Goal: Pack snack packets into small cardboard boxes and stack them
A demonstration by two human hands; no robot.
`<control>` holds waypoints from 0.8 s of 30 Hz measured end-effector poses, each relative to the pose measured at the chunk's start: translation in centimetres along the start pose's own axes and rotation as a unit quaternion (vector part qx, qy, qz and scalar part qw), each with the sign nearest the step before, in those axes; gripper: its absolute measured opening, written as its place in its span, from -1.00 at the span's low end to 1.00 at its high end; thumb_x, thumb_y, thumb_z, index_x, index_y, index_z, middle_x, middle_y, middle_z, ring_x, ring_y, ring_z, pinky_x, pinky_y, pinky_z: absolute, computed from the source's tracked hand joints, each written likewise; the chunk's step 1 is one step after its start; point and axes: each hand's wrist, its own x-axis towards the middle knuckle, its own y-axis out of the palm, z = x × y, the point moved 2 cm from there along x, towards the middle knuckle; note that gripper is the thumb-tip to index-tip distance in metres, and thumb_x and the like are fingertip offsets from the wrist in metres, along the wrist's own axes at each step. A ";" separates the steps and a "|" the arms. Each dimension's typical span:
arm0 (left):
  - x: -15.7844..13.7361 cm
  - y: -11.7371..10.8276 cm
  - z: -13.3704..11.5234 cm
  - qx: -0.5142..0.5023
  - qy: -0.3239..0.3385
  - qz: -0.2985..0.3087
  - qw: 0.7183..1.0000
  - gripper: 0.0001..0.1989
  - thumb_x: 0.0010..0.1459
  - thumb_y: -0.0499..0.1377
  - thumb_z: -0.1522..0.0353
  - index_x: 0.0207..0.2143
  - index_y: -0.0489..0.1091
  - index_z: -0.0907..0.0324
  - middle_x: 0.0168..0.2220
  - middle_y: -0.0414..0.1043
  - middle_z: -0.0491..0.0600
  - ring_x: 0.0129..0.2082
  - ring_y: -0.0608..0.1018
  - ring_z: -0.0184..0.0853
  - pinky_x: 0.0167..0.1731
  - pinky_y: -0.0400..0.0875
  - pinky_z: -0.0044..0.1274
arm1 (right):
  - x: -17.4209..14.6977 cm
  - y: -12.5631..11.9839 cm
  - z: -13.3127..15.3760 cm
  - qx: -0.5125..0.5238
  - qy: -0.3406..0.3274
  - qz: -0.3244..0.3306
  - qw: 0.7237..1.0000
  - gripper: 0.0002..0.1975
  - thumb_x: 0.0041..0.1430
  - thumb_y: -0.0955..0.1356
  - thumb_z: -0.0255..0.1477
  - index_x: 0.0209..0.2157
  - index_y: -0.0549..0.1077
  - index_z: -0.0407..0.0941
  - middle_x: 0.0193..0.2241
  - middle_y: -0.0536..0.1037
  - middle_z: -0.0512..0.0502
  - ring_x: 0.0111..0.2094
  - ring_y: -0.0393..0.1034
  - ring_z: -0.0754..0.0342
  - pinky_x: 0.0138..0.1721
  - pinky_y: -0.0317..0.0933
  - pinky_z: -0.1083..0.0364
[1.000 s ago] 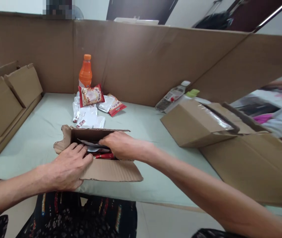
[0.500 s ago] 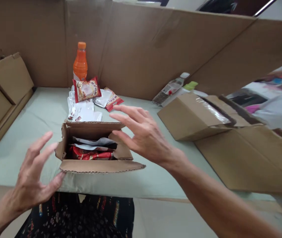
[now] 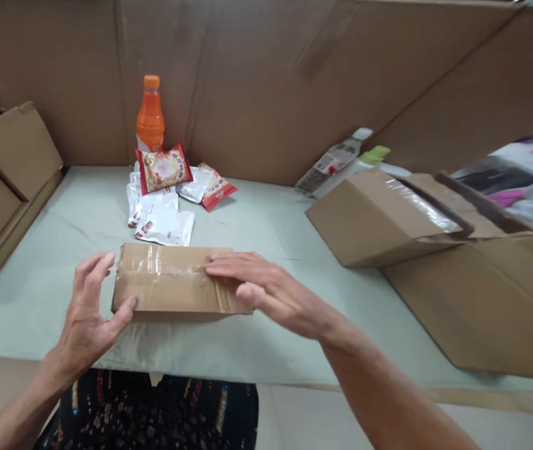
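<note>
A small cardboard box point(image 3: 167, 294) lies on the table in front of me with a closed, taped face up; its contents are hidden. At its left end, my left hand point(image 3: 90, 312) is open and curved, the thumb tip at the front corner and the fingers spread near the back corner. Over the right end, my right hand point(image 3: 270, 284) stretches its fingers across the top, fingertips on or just above the cardboard. Behind the box lie white packets point(image 3: 165, 222), a red and gold snack packet point(image 3: 165, 169) and a red-edged packet point(image 3: 217, 190).
An orange drink bottle point(image 3: 150, 119) stands by the cardboard back wall point(image 3: 257, 94). Another cardboard box point(image 3: 378, 215) and a leaning clear bottle point(image 3: 334, 162) are at the right. Cardboard flaps point(image 3: 17, 150) border the left side of the cloth-covered table point(image 3: 266, 344).
The small box showed an open top with packets inside; now a closed, taped face is up. My right hand has come lower onto its right end, and my left hand closer to its left end.
</note>
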 end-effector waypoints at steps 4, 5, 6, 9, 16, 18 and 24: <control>0.3 1.2 0.6 -0.014 -0.011 0.054 0.998 -0.48 0.36 0.17 0.36 0.33 0.21 -0.09 0.37 0.16 0.10 0.31 0.37 0.00 0.21 0.47 -0.08 | -3.8 2.7 -0.7 -0.116 -0.081 -0.003 0.990 -0.39 0.44 0.26 -0.09 0.39 0.28 -0.08 0.30 0.41 -0.29 0.35 0.24 -0.20 0.34 0.12 -0.28; 0.3 1.5 0.9 -0.019 -0.004 0.073 0.997 -0.53 0.37 0.14 0.37 0.29 0.27 -0.11 0.36 0.18 0.06 0.32 0.37 -0.02 0.22 0.46 -0.09 | -4.1 3.2 -1.0 -0.151 -0.093 -0.005 0.984 -0.35 0.41 0.31 -0.12 0.41 0.23 -0.08 0.32 0.38 -0.30 0.37 0.20 -0.21 0.36 0.08 -0.30; 0.3 1.6 1.2 -0.023 0.002 0.087 0.996 -0.56 0.38 0.12 0.38 0.26 0.31 -0.12 0.36 0.21 0.03 0.31 0.38 -0.03 0.23 0.45 -0.10 | -4.1 3.5 -1.4 -0.184 -0.103 -0.002 0.978 -0.32 0.37 0.36 -0.13 0.41 0.24 -0.06 0.34 0.35 -0.30 0.38 0.16 -0.24 0.37 0.04 -0.32; -0.1 1.7 2.0 -0.034 0.002 0.091 0.995 -0.58 0.41 0.08 0.36 0.26 0.33 -0.13 0.38 0.20 0.00 0.33 0.36 -0.02 0.28 0.40 -0.08 | -2.7 3.2 -2.3 -0.240 -0.105 0.038 0.964 -0.27 0.22 0.47 -0.13 0.37 0.31 0.03 0.44 0.18 -0.28 0.44 -0.01 -0.35 0.38 -0.10 -0.43; -0.8 1.1 3.1 -0.015 0.001 0.115 0.993 -0.43 0.39 0.09 0.26 0.40 0.14 -0.29 0.48 0.03 -0.11 0.40 0.27 0.15 0.31 0.30 0.12 | 0.3 1.8 -2.7 -0.204 -0.127 0.085 0.967 -0.36 0.25 0.45 -0.20 0.32 0.38 -0.02 0.46 0.14 -0.24 0.50 -0.20 -0.19 0.36 0.06 -0.27; -0.5 1.6 3.0 -0.008 0.026 0.111 0.993 -0.41 0.38 0.10 0.24 0.40 0.12 -0.29 0.47 0.05 -0.09 0.38 0.30 0.18 0.28 0.33 0.15 | -0.9 1.6 -2.8 -0.214 -0.122 0.074 0.966 -0.40 0.29 0.41 -0.25 0.32 0.37 -0.07 0.43 0.20 -0.26 0.49 -0.15 -0.17 0.30 0.14 -0.27; 3.0 8.4 -1.0 -0.069 0.137 0.184 0.971 -0.43 0.43 0.05 0.31 0.42 0.07 -0.20 0.51 -0.06 0.02 0.43 0.23 0.07 0.30 0.36 -0.04 | -10.4 -0.6 -3.0 -0.259 -0.019 -0.019 0.965 -0.44 0.33 0.38 -0.33 0.32 0.36 -0.15 0.37 0.32 -0.31 0.43 0.09 -0.20 0.14 0.33 -0.23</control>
